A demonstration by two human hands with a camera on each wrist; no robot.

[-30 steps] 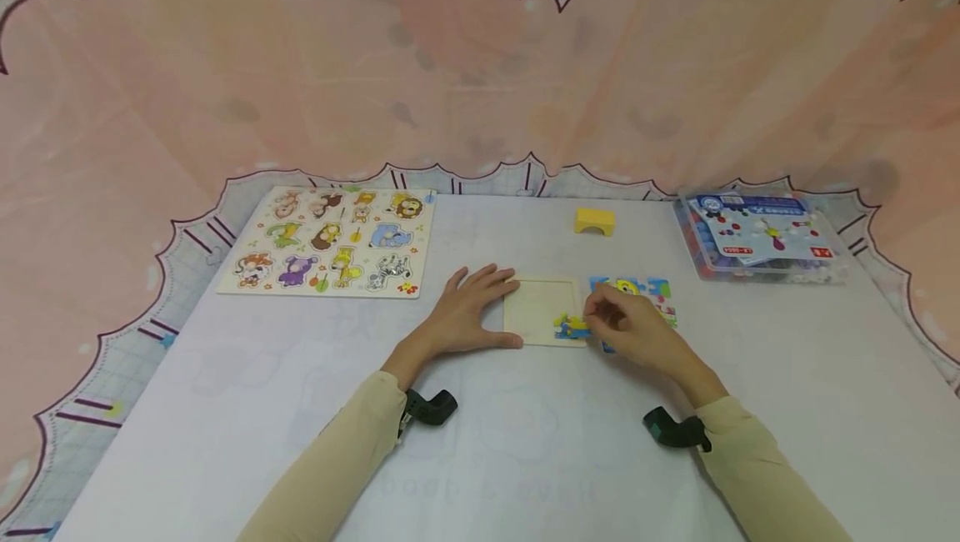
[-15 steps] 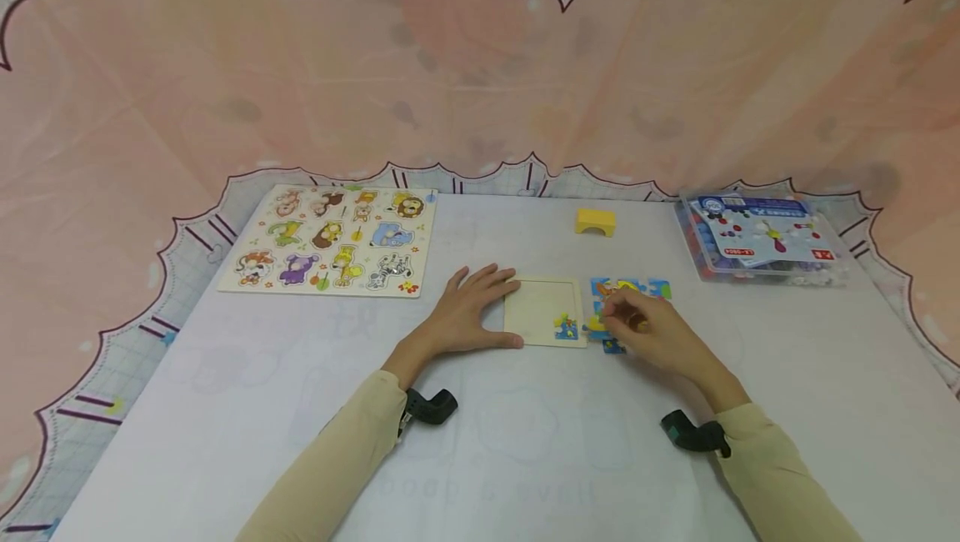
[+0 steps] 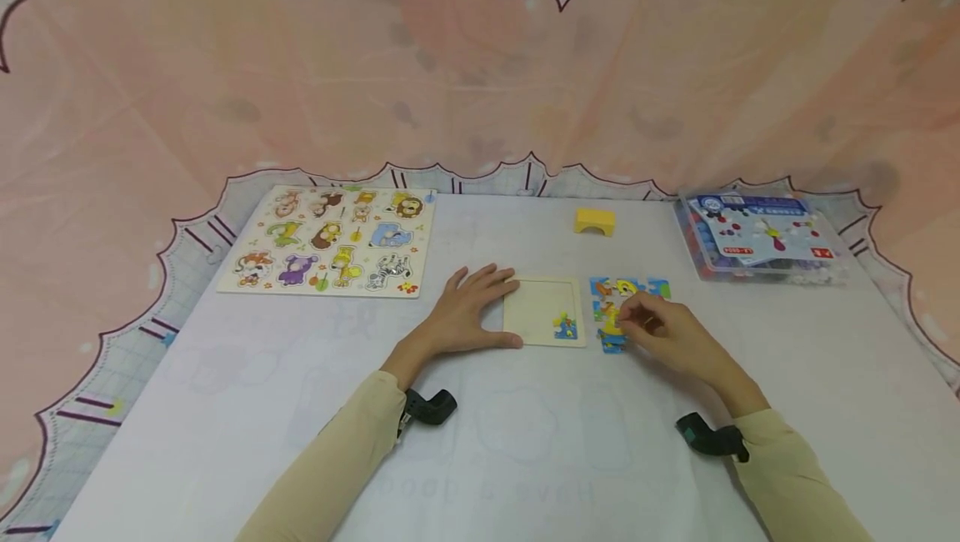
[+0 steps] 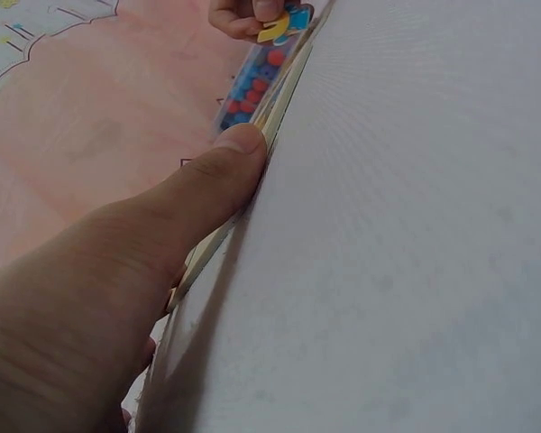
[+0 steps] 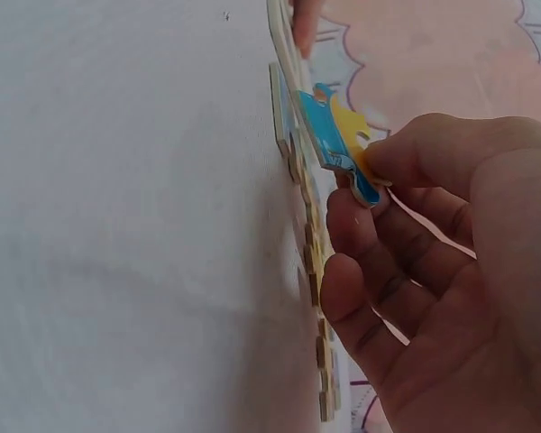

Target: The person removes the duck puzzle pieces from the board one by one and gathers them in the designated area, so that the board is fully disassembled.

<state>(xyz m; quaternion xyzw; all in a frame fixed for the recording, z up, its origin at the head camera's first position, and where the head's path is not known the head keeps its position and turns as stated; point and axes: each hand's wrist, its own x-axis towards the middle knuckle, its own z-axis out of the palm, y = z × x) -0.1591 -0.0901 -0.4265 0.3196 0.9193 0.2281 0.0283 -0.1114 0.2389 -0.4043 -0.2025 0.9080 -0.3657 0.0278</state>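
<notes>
Fingers spread and straight, my left hand (image 3: 465, 317) rests at the left side of a small square wooden puzzle tray (image 3: 531, 308). Its thumb (image 4: 239, 140) presses on the tray's near edge in the left wrist view. One blue and yellow piece (image 3: 566, 327) lies in the tray's near right corner. My right hand (image 3: 667, 338) pinches a blue and yellow jigsaw piece (image 5: 329, 135) between thumb and fingers, right of the tray. Beneath and beside that hand lie several colourful puzzle pieces (image 3: 602, 287) on the white table, partly hidden by it.
An animal puzzle board (image 3: 322, 242) lies at the back left. Behind the tray stands a yellow arch block (image 3: 595, 222). A clear plastic box (image 3: 765, 238) with a printed sheet sits at the back right. A patterned cloth (image 3: 480, 83) hangs behind the table.
My right hand has moved right with the pinched piece, from the tray's right edge to over the loose pieces. My left hand and the tray have stayed still.
</notes>
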